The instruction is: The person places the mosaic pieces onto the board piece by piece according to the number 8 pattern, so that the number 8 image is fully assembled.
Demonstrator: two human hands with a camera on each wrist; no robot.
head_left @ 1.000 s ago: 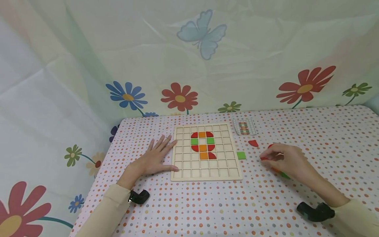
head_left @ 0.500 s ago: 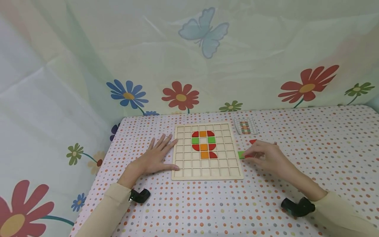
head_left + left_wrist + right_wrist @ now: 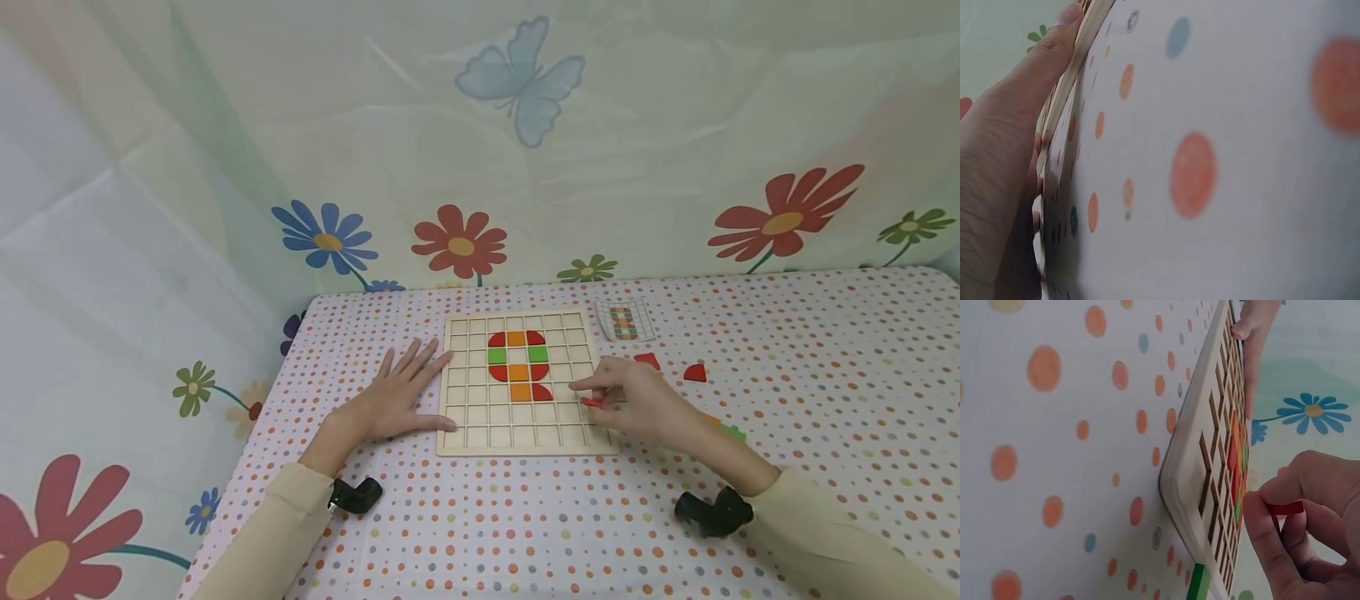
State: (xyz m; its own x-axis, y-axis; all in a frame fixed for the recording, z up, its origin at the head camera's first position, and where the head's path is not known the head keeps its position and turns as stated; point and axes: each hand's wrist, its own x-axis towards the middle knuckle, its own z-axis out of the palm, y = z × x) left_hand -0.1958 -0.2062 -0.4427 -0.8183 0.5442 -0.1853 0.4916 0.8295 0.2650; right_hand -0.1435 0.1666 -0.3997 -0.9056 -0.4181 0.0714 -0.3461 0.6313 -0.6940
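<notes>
My left hand lies with spread fingers along the left side of a wooden grid board, fingertips and thumb on its rim. Over the board's right edge, my right hand pinches a small red piece between thumb and fingers. Much of that piece is covered by the fingers, so its full outline is hidden. Set in the grid are red rounded pieces, orange squares and green squares, forming a ring with a short stem below. The left wrist view shows my left thumb against the board's edge.
A printed pattern card lies beyond the board's right corner. Two red quarter-round pieces rest right of the board; an orange piece and a green one lie partly behind my right forearm. Another green piece touches the board's edge.
My right hand has moved left from the loose pieces to the board's right edge, carrying the red piece. The left hand has stayed in place.
</notes>
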